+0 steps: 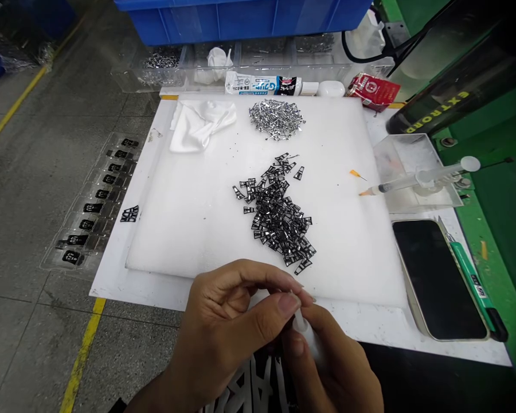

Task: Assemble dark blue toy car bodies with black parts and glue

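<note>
Two hands [223, 327] [339, 367], one phone [438, 278], one green pen [473, 282], one red packet [372, 89].

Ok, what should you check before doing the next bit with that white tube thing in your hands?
1. Right hand grips the white tube: ok.
2. Left hand pinches its top end: ok.
3. Tube's tip open or capped: cannot tell, the fingers hide it.
4. Black parts pile lies close by on the white pad: ok.
5. Silver parts pile sits apart from the black ones: ok.
</note>
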`<control>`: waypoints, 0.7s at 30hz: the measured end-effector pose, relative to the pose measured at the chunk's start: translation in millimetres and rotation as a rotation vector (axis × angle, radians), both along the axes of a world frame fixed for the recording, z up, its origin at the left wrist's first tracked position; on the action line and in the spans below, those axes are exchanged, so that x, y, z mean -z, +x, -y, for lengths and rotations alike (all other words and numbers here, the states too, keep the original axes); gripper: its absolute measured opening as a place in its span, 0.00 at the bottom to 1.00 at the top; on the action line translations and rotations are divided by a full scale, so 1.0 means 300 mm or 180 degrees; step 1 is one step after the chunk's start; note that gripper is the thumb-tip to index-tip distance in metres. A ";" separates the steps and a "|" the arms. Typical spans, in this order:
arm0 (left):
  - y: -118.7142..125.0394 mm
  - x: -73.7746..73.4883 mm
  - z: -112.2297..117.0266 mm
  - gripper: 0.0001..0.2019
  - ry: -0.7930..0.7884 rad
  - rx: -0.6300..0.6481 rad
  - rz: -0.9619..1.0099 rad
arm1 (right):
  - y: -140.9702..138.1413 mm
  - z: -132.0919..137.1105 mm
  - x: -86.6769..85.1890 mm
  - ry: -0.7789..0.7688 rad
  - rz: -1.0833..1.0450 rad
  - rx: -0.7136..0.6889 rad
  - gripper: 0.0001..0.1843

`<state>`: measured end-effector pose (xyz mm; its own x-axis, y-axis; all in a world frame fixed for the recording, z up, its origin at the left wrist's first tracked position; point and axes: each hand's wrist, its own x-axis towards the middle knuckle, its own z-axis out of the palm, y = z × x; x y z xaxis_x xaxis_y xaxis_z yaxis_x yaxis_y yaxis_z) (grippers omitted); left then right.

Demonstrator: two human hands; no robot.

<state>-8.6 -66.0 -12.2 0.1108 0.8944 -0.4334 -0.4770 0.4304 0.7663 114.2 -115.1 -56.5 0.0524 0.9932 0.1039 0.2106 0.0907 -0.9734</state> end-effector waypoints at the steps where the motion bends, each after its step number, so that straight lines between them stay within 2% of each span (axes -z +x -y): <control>1: 0.000 0.001 0.000 0.06 -0.0003 0.0019 0.0049 | -0.001 -0.001 -0.005 -0.0042 -0.0040 -0.0015 0.12; 6: -0.006 0.006 0.000 0.06 -0.0136 0.0069 0.0208 | 0.002 0.010 -0.016 -0.0505 -0.0300 -0.0175 0.13; 10: -0.004 0.006 0.001 0.06 -0.0192 0.0063 0.0201 | 0.001 0.028 -0.008 -0.0722 -0.0733 -0.0217 0.14; 16: -0.001 0.010 -0.005 0.07 -0.0136 0.0011 0.0208 | 0.013 0.006 -0.012 -0.0969 -0.0949 -0.0424 0.12; 19: -0.007 0.015 -0.015 0.06 0.0005 -0.0249 0.0200 | 0.015 -0.003 -0.023 -0.1074 -0.0959 -0.0550 0.15; 21: -0.007 0.022 -0.019 0.05 0.0208 -0.0497 0.0025 | 0.011 0.002 -0.035 -0.1106 -0.0989 -0.0395 0.16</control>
